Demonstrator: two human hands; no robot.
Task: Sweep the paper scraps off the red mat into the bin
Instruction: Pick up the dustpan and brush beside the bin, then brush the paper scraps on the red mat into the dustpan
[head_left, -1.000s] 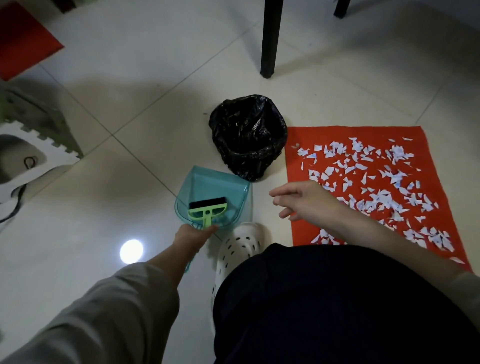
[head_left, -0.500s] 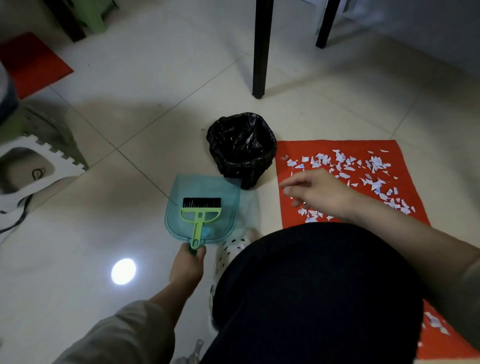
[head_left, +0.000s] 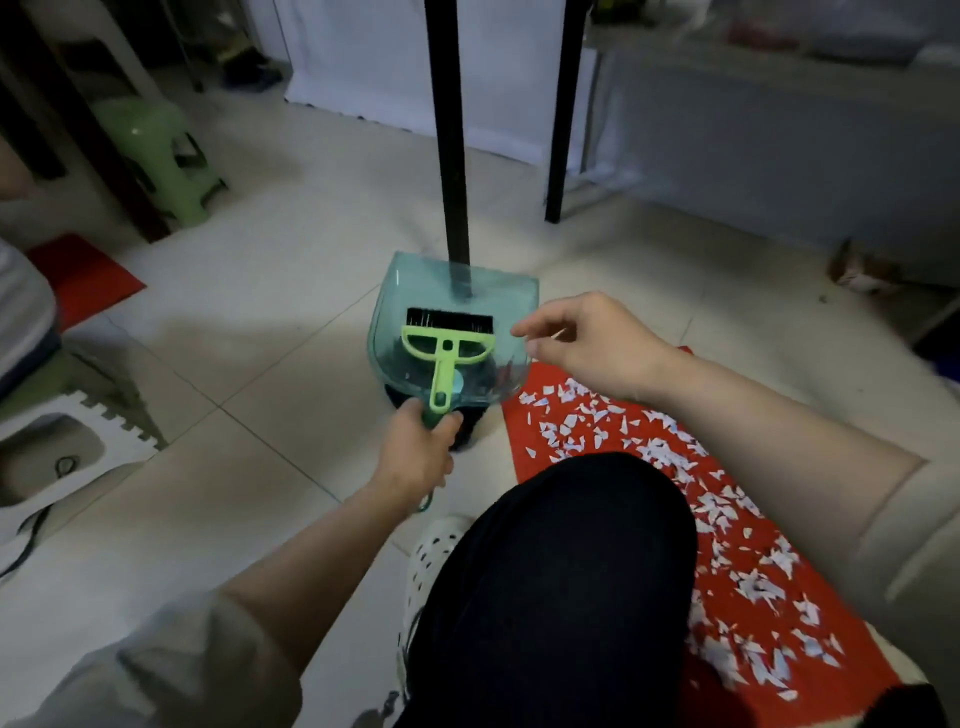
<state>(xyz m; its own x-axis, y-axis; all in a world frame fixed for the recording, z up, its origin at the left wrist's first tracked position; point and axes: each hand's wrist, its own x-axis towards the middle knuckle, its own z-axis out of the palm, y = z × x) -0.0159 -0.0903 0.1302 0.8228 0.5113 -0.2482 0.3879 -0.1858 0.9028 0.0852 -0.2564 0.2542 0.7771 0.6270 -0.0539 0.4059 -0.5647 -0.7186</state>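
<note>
The left hand (head_left: 415, 460) has its grip clamped on the handle of the teal see-through dustpan (head_left: 457, 291), thumb on top, and holds it off the floor w/ the open lip pointing away. A green brush (head_left: 445, 348) w/ black bristles lies in the pan, handle toward the person. The pan covers most of the bin (head_left: 470, 428); only a strip of its black liner shows under the pan's near edge, just left of the red mat (head_left: 537, 376).

The right hand (head_left: 587, 348) hovers beside the pan's right edge. Its grip is apart, fingers loosely stretched toward the brush and holding nothing (touching the rim or not, can't tell).

The paper scraps (head_left: 670, 457) are all on the mat, a dense white scatter from its far end down to the bottom right. A knee (head_left: 561, 571) in dark fabric hides the mat's near-left part, and a white perforated shoe (head_left: 436, 545) sits on the tile floor (head_left: 270, 395) beside it.

Further off: two black legs (head_left: 449, 130) of a surface, a green stool (head_left: 156, 150) far left, a second red mat (head_left: 83, 275) and a white foam tile (head_left: 57, 457) at the left edge.
</note>
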